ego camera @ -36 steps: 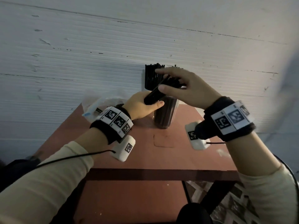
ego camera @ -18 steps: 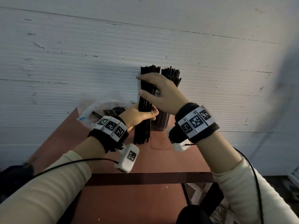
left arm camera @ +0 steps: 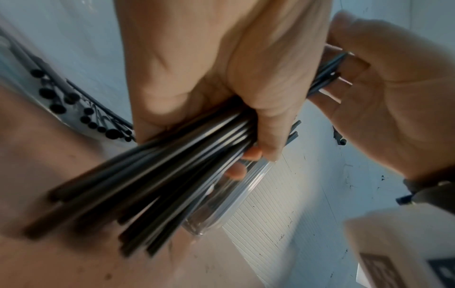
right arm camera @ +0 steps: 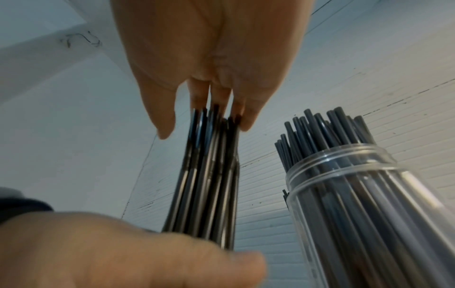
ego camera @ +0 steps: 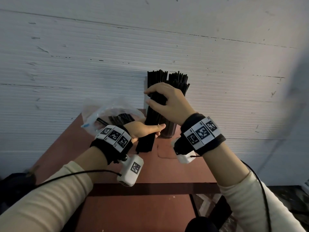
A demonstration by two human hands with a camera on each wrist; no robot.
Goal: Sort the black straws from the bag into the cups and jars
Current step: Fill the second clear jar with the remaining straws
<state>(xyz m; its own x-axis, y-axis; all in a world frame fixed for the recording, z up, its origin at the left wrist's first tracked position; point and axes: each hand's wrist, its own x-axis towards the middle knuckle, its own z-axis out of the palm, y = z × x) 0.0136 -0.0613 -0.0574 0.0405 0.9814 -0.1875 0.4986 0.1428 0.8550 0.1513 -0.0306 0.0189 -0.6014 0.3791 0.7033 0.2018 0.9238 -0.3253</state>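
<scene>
While the bag (ego camera: 107, 113) lies at the table's (ego camera: 175, 169) far left, the left hand (ego camera: 142, 129) grips the straw bundle (ego camera: 150, 124) low and the right hand (ego camera: 168, 102) pinches it higher; the crowded jar (ego camera: 168, 129) just right may jam, scattering straws.

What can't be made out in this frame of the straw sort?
- Bundle of straws: count unreadable; motion blur in the left wrist view, both hands cover it in the head view.
- Jar: its base is hidden behind the right hand and wrist in the head view, cut off in the right wrist view.
- Bag: straws left inside are partly hidden by the left hand and crinkled plastic.
</scene>
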